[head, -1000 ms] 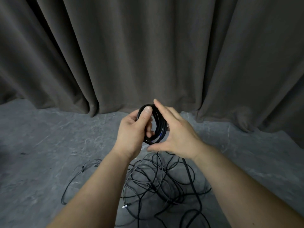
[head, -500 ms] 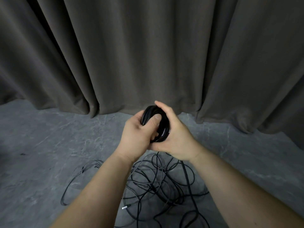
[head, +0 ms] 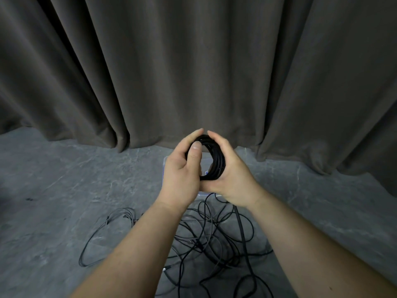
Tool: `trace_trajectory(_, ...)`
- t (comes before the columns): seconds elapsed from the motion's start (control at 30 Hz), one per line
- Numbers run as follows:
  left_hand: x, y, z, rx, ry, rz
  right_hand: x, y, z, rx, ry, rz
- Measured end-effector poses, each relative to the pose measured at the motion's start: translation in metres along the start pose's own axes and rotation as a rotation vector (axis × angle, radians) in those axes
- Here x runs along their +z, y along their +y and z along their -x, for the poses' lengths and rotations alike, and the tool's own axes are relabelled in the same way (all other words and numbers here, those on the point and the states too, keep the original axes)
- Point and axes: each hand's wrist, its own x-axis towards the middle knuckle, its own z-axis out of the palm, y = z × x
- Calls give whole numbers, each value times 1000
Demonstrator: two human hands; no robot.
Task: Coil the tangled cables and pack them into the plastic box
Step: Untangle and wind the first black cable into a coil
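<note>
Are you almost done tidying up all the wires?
Not yet. One black coil looks wound, gripped by the left hand and right hand over the plastic box. A tangled pile of cables still lies on the floor.

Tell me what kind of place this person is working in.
Probably a studio or backstage-type room, though that's a guess: a heavy grey curtain hangs to a grey marbled floor, with tangled cables lying loose on it.
</note>
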Motion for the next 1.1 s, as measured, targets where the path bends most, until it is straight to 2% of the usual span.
trace_trajectory(0.2, -4, 0, -3, -7, 21, 37, -8, -13, 5, 49, -99, 222)
trace_trajectory(0.43, -6, 3, -4, -64, 45, 95, -9, -16, 3, 49, -142, 312)
trace_trajectory(0.53, -7, 3, -6, -128, 69, 173, -9, -19, 1, 15, -106, 341)
trace_trajectory(0.67, -9, 4, -9, -150, 52, 221, -13, -19, 0, -39, -18, 292)
trace_trajectory(0.83, -12, 5, -7, -100, -62, 172, -18, -16, 2, -46, 7, 172)
trace_trajectory(1.0, -14, 3, -5, -84, -142, 186, -20, -16, 1, -1, -30, 88)
trace_trajectory(1.1, -11, 4, -2, -132, -90, 246, -21, -19, -1, 40, -102, 49)
